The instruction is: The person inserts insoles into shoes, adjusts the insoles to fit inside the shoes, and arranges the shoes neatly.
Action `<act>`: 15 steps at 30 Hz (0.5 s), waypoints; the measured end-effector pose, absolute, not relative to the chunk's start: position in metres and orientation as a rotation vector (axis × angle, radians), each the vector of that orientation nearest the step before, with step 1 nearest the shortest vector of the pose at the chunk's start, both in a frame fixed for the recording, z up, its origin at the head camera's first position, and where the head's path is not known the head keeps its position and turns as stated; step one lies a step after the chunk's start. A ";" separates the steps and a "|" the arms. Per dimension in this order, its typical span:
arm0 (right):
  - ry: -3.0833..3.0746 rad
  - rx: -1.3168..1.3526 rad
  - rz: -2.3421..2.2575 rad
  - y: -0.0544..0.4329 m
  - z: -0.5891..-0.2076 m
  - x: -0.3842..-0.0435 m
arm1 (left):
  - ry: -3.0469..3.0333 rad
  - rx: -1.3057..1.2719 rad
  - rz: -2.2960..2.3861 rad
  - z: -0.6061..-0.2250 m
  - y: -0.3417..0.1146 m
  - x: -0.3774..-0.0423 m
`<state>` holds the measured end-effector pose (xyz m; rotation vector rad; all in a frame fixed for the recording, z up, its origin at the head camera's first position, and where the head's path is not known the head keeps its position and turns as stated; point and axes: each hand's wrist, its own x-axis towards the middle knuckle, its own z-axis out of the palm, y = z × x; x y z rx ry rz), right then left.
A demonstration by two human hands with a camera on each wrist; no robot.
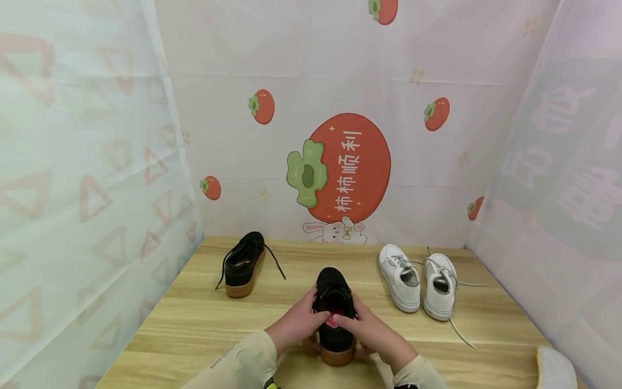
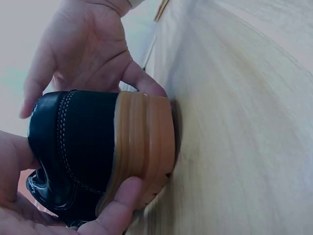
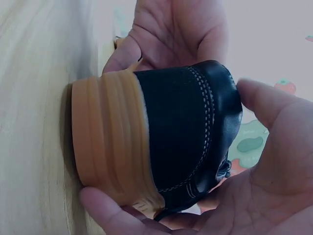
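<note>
A black low-cut shoe [image 1: 335, 339] with a tan gum sole points away from me at the front middle of the wooden table. My left hand [image 1: 298, 321] holds its left side and my right hand [image 1: 373, 330] its right side. Both thumbs lie over the collar opening, where a reddish-pink insole shows. In the left wrist view, a fingertip of the left hand [image 2: 112, 208] presses the sole edge of the heel [image 2: 146, 132]. From the right wrist, fingers of the right hand [image 3: 105, 208] touch the other side of the sole [image 3: 110, 137], close against the tabletop.
A matching black shoe [image 1: 241, 273] with loose laces stands at the back left of the table [image 1: 194, 329]. Two white lace-up shoes [image 1: 407, 294] stand at the right, laces trailing. A whitish, tan-edged object [image 1: 555, 370] lies at the front right corner. Printed cloth walls [image 1: 233, 146] surround the table.
</note>
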<state>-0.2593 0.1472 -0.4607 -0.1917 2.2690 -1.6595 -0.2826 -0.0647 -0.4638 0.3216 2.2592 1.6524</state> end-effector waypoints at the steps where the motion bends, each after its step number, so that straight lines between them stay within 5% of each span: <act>1: 2.264 -0.205 -1.655 0.147 -0.461 -0.260 | 2.265 0.326 1.649 -0.464 -0.064 -0.283; 15: 2.287 -0.202 -1.595 0.157 -0.459 -0.256 | 2.034 0.343 1.719 -0.456 -0.069 -0.274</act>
